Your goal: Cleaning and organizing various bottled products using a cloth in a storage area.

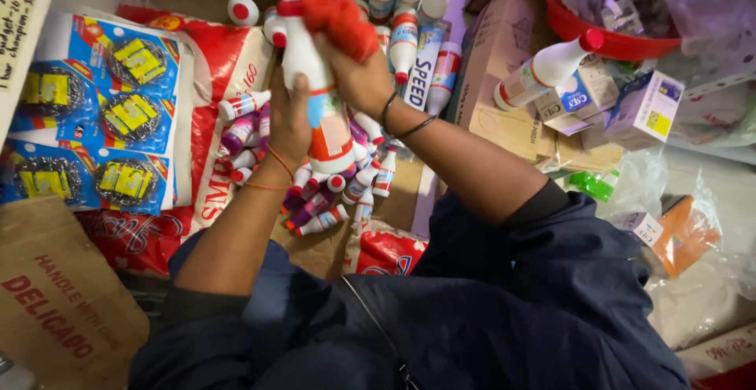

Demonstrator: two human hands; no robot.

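Gripping a white bottle (319, 94) at its middle with left hand (288, 118), right hand (358, 71) clutching a red cloth (339, 13) at its neck, held above the bottle pile (331, 189); loose grip could drop it onto them

Looks like a shop stockroom: heaps of small white red-capped plastic bottles (331, 193), carded steel scourer packs (102, 114), brown cardboard cartons (504, 59) everywhere.

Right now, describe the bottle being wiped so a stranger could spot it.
Start at the cardboard box of small bottles in the centre. Above it, the left hand grips a white bottle. Unlike the others, it is upright, with a red cloth pressed on top.
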